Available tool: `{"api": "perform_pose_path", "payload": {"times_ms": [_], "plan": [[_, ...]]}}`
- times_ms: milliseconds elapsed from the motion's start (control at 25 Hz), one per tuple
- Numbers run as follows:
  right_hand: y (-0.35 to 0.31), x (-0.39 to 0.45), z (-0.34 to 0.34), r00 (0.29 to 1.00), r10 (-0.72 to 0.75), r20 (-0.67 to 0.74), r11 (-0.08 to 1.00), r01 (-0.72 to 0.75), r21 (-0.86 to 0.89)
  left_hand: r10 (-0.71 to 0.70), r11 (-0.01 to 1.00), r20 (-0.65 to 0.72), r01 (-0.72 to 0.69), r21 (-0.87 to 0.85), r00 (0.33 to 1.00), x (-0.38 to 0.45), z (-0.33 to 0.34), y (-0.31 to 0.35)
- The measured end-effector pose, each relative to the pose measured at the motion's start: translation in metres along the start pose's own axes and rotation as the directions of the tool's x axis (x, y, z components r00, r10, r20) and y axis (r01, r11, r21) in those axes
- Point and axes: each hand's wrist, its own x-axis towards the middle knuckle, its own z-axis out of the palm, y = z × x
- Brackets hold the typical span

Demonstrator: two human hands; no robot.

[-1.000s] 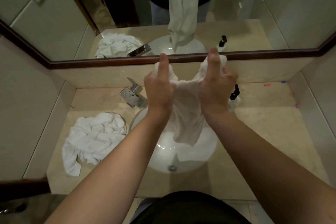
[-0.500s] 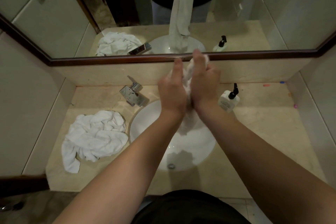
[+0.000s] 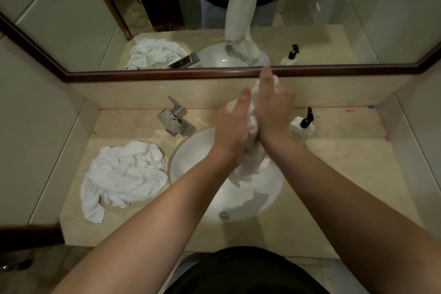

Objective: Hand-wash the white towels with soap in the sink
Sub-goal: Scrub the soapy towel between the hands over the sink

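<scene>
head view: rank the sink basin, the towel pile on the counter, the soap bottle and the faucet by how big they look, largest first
1. sink basin, though arms cover part of it
2. towel pile, somewhat smaller
3 and 4. faucet and soap bottle: both far smaller and too alike to rank

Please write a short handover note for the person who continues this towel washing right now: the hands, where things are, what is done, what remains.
Left hand and right hand: palms pressed together with straight fingers, the white towel squeezed between them, no curled grip.
The towel's lower end hangs over the sink.
Pile of white towels lies on the counter, left of the sink.
Soap bottle stands right of the sink; faucet behind it on the left.
Done: one towel is in hand for washing.
Left: finish it, then wash the pile.
</scene>
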Motion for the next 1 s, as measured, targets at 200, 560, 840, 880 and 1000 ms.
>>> {"api": "perform_pose_path", "payload": {"times_ms": [200, 560, 840, 880, 1000], "plan": [[-0.003, -0.008, 0.005, 0.989, -0.045, 0.143, 0.995, 0.057, -0.078, -0.062, 0.995, -0.155, 0.049, -0.091, 0.986, 0.009, 0.002, 0.009], [0.007, 0.001, 0.008, 0.995, 0.097, -0.011, 0.995, -0.097, -0.008, -0.159, 0.976, -0.095, 0.142, -0.168, 0.983, 0.016, 0.004, -0.006], [0.017, 0.0, 0.01, 0.983, 0.18, 0.032, 0.984, -0.18, -0.001, -0.134, 0.987, -0.13, 0.121, -0.105, 0.982, 0.021, 0.002, -0.022], [0.019, 0.001, 0.01, 0.975, 0.22, -0.018, 0.975, -0.219, 0.03, -0.137, 0.986, -0.112, 0.125, -0.107, 0.984, 0.02, 0.002, -0.024], [0.018, -0.02, 0.014, 0.964, 0.146, 0.221, 0.989, -0.135, -0.061, -0.23, 0.957, -0.206, 0.182, -0.227, 0.951, 0.024, -0.009, -0.023]]}}
